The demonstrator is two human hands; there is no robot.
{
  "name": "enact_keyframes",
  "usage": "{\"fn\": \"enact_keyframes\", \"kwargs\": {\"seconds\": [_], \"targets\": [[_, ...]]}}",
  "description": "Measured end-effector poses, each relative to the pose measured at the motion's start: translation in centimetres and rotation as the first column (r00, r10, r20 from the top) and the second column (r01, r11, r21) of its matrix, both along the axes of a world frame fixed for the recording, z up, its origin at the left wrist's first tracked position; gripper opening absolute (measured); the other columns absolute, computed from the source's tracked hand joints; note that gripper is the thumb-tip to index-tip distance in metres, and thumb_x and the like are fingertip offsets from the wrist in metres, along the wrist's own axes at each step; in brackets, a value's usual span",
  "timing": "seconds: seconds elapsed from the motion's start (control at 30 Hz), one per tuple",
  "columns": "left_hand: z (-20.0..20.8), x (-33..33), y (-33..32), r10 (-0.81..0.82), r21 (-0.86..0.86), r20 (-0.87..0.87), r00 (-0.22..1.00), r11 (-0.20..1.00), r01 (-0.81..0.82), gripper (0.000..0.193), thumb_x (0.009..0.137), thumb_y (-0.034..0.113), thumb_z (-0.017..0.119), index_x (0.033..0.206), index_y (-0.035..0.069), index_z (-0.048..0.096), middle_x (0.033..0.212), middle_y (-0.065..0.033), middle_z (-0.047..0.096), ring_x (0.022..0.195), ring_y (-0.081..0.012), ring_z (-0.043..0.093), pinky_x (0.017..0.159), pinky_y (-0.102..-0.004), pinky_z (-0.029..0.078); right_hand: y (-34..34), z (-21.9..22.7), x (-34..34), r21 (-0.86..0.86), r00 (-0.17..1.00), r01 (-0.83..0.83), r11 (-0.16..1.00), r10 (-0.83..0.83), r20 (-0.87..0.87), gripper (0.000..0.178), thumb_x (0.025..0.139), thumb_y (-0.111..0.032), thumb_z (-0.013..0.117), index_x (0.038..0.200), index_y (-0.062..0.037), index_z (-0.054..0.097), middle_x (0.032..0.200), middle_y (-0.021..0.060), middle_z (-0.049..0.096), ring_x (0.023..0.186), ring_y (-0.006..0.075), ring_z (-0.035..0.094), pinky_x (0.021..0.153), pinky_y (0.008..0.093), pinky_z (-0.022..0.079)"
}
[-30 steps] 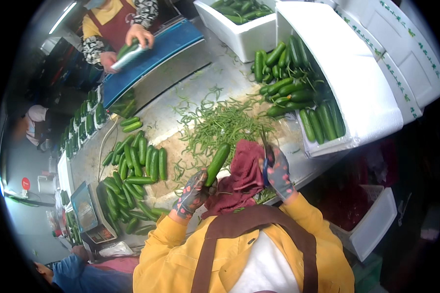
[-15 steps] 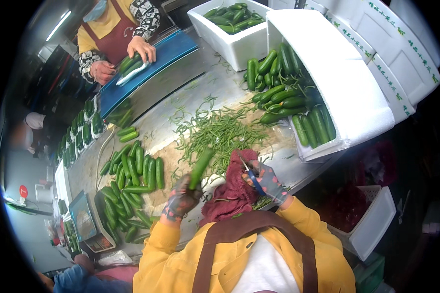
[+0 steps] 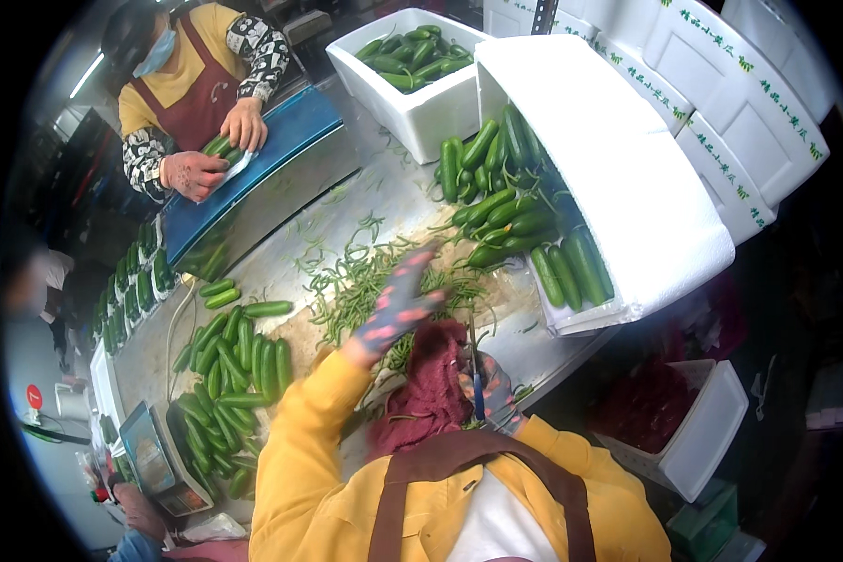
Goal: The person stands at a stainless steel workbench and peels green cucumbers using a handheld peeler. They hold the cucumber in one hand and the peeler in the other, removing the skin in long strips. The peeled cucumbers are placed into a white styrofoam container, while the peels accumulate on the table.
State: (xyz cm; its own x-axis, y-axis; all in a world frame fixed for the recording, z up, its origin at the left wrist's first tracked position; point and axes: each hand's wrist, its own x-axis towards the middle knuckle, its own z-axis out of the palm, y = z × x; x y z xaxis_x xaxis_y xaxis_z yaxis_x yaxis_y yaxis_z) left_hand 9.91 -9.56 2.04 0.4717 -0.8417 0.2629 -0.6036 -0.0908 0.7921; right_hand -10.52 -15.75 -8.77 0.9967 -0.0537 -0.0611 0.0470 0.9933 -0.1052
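1. Your left hand (image 3: 401, 304), in a grey glove with pink spots, is near the middle of the frame with its fingers spread; it is blurred, but you appear to hold nothing in it. It is above a loose heap of thin green stem trimmings (image 3: 346, 290).
2. Your right hand (image 3: 498, 393), gloved alike, is curled round a blue-handled metal cutting tool (image 3: 478, 386), apparently scissors, with its blades toward the top of the frame. The crumpled maroon cloth (image 3: 431, 379) lies just beside it.
3. What looks done: the smooth green cucumbers piled at left of centre (image 3: 268, 370) on the silver metal worktop (image 3: 534, 347) seem to have no stems.
4. What looks left: the stemmed green cucumbers at right of centre (image 3: 505, 214) spill from a white foam box on its side (image 3: 618, 178). You have more green cucumbers in the upper middle (image 3: 412, 61), inside an upright white foam box (image 3: 431, 108); whether those are trimmed, you cannot tell.
5. Further on, a co-worker's hands (image 3: 243, 124) at upper left hold cucumbers on a white tray, and packed cucumbers (image 3: 131, 292) stand in rows at the left edge. Your work seems well under way, with plenty remaining.
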Motion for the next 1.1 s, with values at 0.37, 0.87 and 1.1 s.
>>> {"fn": "enact_keyframes", "kwargs": {"seconds": [0.37, 0.87, 1.1], "targets": [[-3.4, 0.4, -12.3, -0.101, 0.457, 0.510, 0.854, 0.873, -0.170, 0.072, 0.074, 0.022, 0.051, 0.131, 0.010, 0.009, 0.090, -0.0176, 0.053, 0.074, -0.0306, 0.056, 0.061, -0.0397, 0.045, -0.2, -5.7, -0.8, 0.225, 0.979, -0.145, 0.963, 0.173, -0.110, 0.029, 0.083, -0.030, 0.038, 0.098, -0.0064, 0.042, 0.082, 0.0168, 0.048, 0.043, 0.0144, 0.041, 0.038, 0.0219, 0.038], [-5.1, 0.8, 10.1, -0.043, 0.539, 0.513, 0.857, 0.793, -0.283, 0.071, 0.069, 0.015, 0.055, 0.130, 0.015, 0.019, 0.084, -0.0154, 0.051, 0.063, -0.0307, 0.054, 0.050, -0.0399, 0.042, 0.4, -0.2, -0.8, -0.367, 0.953, 0.032, 0.930, -0.139, -0.270, 0.052, 0.070, -0.020, 0.061, 0.113, -0.0006, 0.038, 0.082, 0.0120, 0.049, 0.059, 0.0150, 0.049, 0.052, 0.0227, 0.043], [-2.4, -0.9, 13.9, -0.066, 0.647, 0.412, 0.909, 0.724, -0.241, 0.077, 0.062, 0.019, 0.064, 0.128, 0.014, 0.024, 0.091, -0.0127, 0.048, 0.086, -0.0288, 0.049, 0.073, -0.0398, 0.040, -0.7, -5.0, -1.1, 0.268, 0.987, -0.096, 0.958, 0.127, -0.098, 0.045, 0.080, -0.028, 0.048, 0.113, -0.0004, 0.034, 0.077, 0.0165, 0.048, 0.045, 0.0143, 0.044, 0.035, 0.0197, 0.037]]}}
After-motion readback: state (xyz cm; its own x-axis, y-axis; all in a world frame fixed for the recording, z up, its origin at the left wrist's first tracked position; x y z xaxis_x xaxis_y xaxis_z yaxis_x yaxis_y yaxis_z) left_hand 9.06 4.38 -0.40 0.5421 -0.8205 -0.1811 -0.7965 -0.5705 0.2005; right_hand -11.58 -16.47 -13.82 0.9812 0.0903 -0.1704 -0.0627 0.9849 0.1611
